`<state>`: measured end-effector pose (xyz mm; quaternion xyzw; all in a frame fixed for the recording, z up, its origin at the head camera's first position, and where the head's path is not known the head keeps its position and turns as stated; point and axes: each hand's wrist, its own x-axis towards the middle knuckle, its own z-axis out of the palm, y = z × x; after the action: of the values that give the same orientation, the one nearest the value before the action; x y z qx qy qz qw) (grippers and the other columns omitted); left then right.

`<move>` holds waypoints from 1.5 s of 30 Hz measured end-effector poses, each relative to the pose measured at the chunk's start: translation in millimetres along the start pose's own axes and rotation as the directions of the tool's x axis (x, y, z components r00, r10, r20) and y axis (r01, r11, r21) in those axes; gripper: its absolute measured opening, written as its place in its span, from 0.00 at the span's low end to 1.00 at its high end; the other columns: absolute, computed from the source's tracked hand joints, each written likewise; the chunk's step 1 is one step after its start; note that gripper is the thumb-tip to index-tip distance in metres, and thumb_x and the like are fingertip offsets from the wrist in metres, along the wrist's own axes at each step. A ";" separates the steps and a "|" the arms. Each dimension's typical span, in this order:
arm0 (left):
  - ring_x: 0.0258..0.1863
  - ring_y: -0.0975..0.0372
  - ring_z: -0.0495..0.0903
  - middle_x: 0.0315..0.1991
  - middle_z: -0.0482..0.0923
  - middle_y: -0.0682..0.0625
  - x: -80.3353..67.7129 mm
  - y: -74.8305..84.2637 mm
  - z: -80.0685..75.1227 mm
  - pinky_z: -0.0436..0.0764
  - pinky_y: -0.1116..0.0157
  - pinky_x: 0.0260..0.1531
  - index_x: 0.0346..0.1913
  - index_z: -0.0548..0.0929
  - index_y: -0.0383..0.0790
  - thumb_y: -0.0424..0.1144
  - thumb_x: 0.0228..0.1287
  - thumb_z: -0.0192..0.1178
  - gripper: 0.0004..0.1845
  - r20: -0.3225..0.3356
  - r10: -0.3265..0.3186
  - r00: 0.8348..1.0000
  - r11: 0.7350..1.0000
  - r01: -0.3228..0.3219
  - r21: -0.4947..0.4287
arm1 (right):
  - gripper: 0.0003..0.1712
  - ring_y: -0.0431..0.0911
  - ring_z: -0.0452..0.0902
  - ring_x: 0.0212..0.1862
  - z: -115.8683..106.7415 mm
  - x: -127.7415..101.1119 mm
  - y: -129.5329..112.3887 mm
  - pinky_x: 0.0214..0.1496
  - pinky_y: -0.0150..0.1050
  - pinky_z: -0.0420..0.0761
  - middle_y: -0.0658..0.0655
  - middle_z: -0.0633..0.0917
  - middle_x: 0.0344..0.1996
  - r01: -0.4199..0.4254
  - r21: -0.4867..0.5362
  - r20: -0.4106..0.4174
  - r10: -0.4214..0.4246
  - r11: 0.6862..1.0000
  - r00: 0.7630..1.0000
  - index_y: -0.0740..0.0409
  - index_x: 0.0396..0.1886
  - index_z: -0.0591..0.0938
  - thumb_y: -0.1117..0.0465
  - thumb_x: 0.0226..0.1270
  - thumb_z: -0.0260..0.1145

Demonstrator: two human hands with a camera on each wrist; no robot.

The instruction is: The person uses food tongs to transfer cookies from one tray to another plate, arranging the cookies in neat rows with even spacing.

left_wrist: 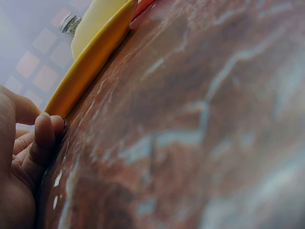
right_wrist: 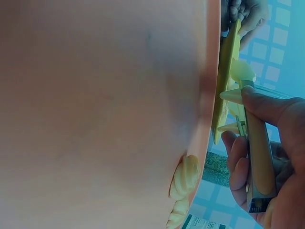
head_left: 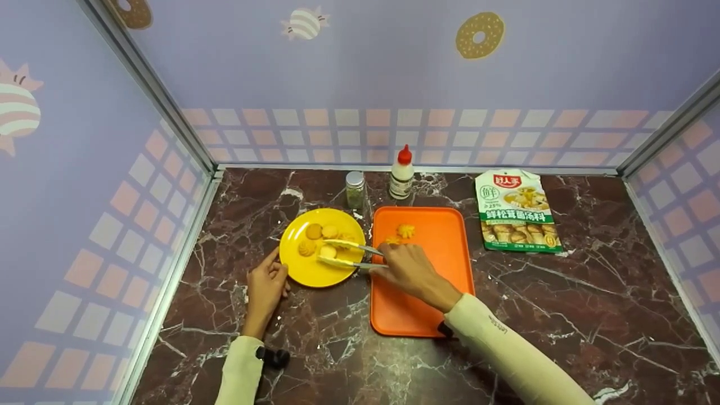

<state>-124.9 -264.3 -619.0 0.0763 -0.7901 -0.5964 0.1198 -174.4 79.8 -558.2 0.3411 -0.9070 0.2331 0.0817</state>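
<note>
Right hand [head_left: 406, 269] over flat orange plastic tray [head_left: 433, 281], fingers wrapped round metal tongs with pale tips [head_left: 349, 254]; tong arms spread apart above round yellow plate [head_left: 301, 273], reaching among small golden cookies [head_left: 314, 231]

Left hand [head_left: 266, 287] on dark marble counter [head_left: 562, 315], loosely curled fingertips touching plate rim

Two piped cookies [head_left: 405, 230] on tray's far end

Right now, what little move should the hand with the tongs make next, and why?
Probably close the tongs on a cookie. The right hand holds them spread over the yellow plate, one tip beside that cookie. The left hand touches the plate's rim, and two cookies already lie on the orange tray.
</note>
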 end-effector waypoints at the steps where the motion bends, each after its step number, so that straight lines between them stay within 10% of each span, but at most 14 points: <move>1: 0.12 0.61 0.77 0.27 0.83 0.39 -0.1 0.2 0.1 0.76 0.69 0.10 0.78 0.76 0.29 0.26 0.78 0.60 0.28 0.000 0.001 1.000 1.000 -0.001 -0.003 | 0.23 0.43 0.65 0.21 0.0 0.8 0.1 0.19 0.40 0.72 0.51 0.78 0.23 0.000 0.003 0.001 0.000 1.000 1.000 0.62 0.41 0.85 0.48 0.69 0.82; 45: 0.14 0.60 0.78 0.29 0.84 0.39 -0.4 1.2 -1.2 0.78 0.69 0.11 0.79 0.75 0.28 0.26 0.79 0.59 0.28 0.012 -0.005 1.000 1.000 0.005 0.017 | 0.23 0.43 0.64 0.20 2.1 17.8 -0.6 0.21 0.41 0.67 0.50 0.78 0.20 0.027 -0.031 0.019 -0.026 0.999 0.999 0.62 0.45 0.87 0.47 0.70 0.81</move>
<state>-124.1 -265.0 -617.6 0.0757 -0.7956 -0.5904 0.1126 -187.3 68.1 -554.4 0.3541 -0.9066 0.2146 0.0814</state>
